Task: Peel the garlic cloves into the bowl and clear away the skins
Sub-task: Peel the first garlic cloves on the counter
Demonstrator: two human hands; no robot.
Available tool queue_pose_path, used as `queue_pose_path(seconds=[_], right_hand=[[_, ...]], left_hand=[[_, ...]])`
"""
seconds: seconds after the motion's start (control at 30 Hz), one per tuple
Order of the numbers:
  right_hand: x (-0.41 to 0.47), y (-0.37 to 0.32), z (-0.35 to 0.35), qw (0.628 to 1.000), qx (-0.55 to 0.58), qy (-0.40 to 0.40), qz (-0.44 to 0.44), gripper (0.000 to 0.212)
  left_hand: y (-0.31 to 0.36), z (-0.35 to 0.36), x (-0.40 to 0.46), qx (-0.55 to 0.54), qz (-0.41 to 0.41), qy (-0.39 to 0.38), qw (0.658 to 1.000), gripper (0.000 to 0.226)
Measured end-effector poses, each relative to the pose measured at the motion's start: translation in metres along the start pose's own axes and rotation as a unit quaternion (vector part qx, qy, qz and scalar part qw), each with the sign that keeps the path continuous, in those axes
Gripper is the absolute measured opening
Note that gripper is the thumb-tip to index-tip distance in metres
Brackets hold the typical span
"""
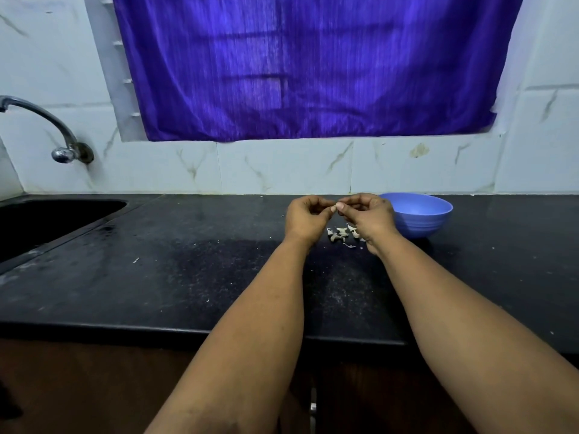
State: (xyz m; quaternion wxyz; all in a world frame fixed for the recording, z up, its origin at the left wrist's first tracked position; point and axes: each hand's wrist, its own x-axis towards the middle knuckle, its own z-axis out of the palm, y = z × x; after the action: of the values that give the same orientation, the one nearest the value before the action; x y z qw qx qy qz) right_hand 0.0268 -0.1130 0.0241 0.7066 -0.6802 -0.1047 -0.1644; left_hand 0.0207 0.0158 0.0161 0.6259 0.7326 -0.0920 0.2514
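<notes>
Both hands meet just left of the blue bowl (418, 219): left hand (308, 217) and right hand (368, 216) curl their fingers (341, 208), pinching one garlic clove (334, 208) (too small to tell its axis). Loose skins (341, 234) lie on the table (188, 277) just below.

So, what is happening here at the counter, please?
A person is peeling garlic by hand. The left hand and the right hand are raised together above the black counter, pinching a small pale piece between their fingertips, likely a garlic clove. A little pile of skins lies on the counter just below the hands. The blue bowl stands to the right, behind the right hand; what it holds cannot be seen.
</notes>
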Motion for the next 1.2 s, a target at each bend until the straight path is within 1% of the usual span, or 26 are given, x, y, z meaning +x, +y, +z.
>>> queue_pose_path(seconds=[0.1, 0.17, 0.27, 0.33, 0.4, 0.53, 0.63, 0.7, 0.77, 0.83, 0.97, 1.03, 1.1, 1.2], right_hand=[[0.001, 0.002, 0.001, 1.0, -0.013, -0.019, -0.007, 0.013], [0.003, 0.006, 0.003, 0.998, -0.049, -0.024, -0.01, 0.008], [0.005, 0.011, 0.007, 0.994, -0.102, -0.029, -0.015, 0.001], [0.005, 0.011, 0.007, 0.992, -0.119, -0.036, -0.022, 0.003], [0.005, 0.01, 0.005, 0.99, -0.131, -0.049, -0.027, 0.008], [0.004, 0.009, 0.003, 0.987, -0.145, -0.063, -0.041, 0.017], [0.003, 0.007, 0.002, 0.987, -0.145, -0.053, -0.049, 0.014], [0.003, 0.005, 0.001, 0.986, -0.148, -0.043, -0.057, 0.016], [0.004, 0.005, -0.001, 0.986, -0.153, -0.029, -0.063, 0.019], [0.004, 0.005, -0.002, 0.984, -0.167, -0.013, -0.061, 0.016], [0.007, 0.007, -0.009, 0.967, -0.251, 0.026, -0.035, 0.015], [0.009, 0.008, -0.012, 0.954, -0.3, 0.023, -0.021, 0.012], [0.01, 0.01, -0.014, 0.948, -0.319, 0.011, -0.012, 0.009], [0.011, 0.011, -0.016, 0.943, -0.332, 0.009, -0.001, 0.011]], left_hand=[[0.001, -0.001, -0.001, 0.001, 0.002, 0.0, 1.0, 0.01], [0.002, 0.0, -0.003, -0.007, 0.001, -0.002, 1.0, 0.011], [0.006, 0.002, -0.005, -0.051, -0.033, -0.003, 0.998, 0.009], [0.009, 0.002, -0.005, -0.121, -0.083, -0.006, 0.989, 0.007], [0.011, 0.002, -0.005, -0.183, -0.126, -0.01, 0.975, 0.006], [0.007, -0.001, -0.004, -0.217, -0.153, -0.013, 0.964, 0.01], [0.005, -0.002, -0.002, -0.265, -0.177, -0.016, 0.948, 0.014], [0.005, -0.001, 0.0, -0.281, -0.192, -0.028, 0.94, 0.013], [0.004, 0.0, 0.001, -0.276, -0.202, -0.026, 0.939, 0.014], [0.003, 0.0, 0.002, -0.273, -0.201, -0.021, 0.941, 0.016], [0.001, 0.002, 0.002, -0.231, -0.189, -0.028, 0.954, 0.018], [0.0, 0.004, 0.001, -0.203, -0.183, -0.03, 0.961, 0.022], [-0.002, 0.006, 0.001, -0.164, -0.183, -0.025, 0.969, 0.026], [-0.005, 0.007, 0.001, -0.095, -0.174, -0.018, 0.98, 0.02]])
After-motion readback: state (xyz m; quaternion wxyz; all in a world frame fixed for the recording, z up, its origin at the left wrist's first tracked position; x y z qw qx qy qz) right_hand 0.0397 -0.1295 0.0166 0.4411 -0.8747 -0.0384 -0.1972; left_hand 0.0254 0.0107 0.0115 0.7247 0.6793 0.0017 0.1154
